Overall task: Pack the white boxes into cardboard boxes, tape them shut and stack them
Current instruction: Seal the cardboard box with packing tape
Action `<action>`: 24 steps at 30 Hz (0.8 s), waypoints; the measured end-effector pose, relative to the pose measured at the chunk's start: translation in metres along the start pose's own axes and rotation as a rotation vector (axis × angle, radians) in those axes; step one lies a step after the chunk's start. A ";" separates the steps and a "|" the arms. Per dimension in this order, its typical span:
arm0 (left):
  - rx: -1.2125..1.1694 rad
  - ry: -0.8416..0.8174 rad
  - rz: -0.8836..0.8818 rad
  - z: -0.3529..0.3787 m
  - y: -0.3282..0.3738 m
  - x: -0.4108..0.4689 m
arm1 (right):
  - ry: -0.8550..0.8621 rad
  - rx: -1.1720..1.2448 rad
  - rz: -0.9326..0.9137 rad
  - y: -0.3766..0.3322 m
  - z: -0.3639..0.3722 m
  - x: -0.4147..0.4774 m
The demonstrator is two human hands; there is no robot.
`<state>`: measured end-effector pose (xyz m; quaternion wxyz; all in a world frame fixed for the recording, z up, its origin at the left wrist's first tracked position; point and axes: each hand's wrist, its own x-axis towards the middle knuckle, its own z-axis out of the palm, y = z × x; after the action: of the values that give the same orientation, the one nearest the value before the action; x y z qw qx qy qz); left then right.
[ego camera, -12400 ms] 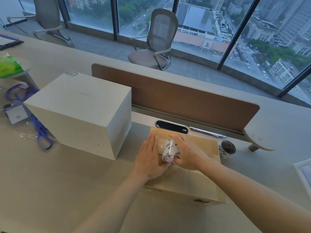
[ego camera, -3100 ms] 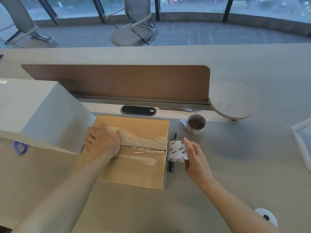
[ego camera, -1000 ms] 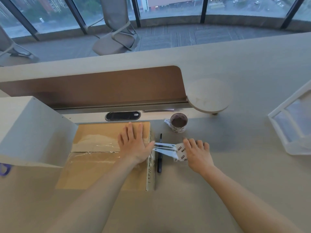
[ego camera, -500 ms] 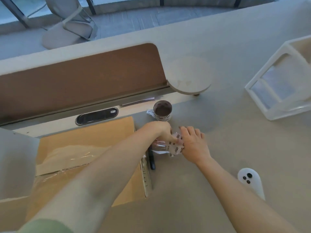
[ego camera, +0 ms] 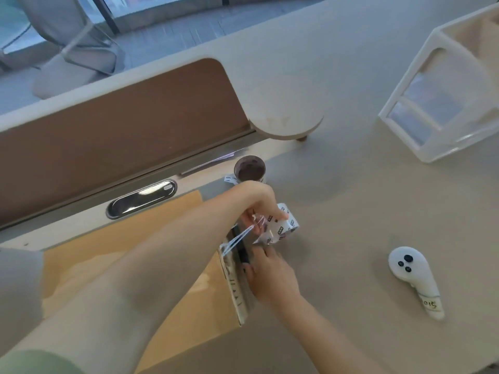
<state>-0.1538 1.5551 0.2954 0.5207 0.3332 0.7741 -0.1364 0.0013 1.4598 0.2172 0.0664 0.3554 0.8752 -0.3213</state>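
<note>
The carton (ego camera: 121, 244) lies flat at the lower left of centre, its taped top facing up and its right edge near the middle of the frame. The white box (ego camera: 19, 287) shows only as a pale block at the left edge, just beside the carton. The left arm crosses over the carton from the lower left, and the left hand (ego camera: 258, 201) has its fingers curled round the tape roll (ego camera: 286, 225), holding it just right of the carton, at mid-frame. A tape strip (ego camera: 237, 238) stretches from the roll down and left to the carton's right edge. Below it, the right hand (ego camera: 272, 276) sits against that same edge with its fingers bent toward a dark tool (ego camera: 243, 255) lying alongside the carton; whether it grips the tool cannot be told.

A spare roll (ego camera: 249, 171) with a brown core stands on the table (ego camera: 351, 211) just above the left hand. A white controller (ego camera: 410, 276) lies at the right, well apart from the hands. A white rack (ego camera: 402, 85) fills the upper right corner. A brown divider (ego camera: 121, 130) runs across the upper left, and a grey chair (ego camera: 75, 49) stands beyond it
</note>
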 end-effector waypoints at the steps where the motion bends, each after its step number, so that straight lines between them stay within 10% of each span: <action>1: 0.017 0.003 -0.002 0.000 -0.001 0.002 | 0.010 -0.019 -0.005 -0.004 0.006 0.006; 24: -0.068 0.125 0.066 0.011 -0.011 -0.004 | -0.139 -0.232 0.205 0.053 -0.132 -0.083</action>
<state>-0.1517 1.5394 0.2932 0.4867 0.3487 0.7977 -0.0718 0.1126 1.5204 0.3226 0.2000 0.4098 0.8588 -0.2336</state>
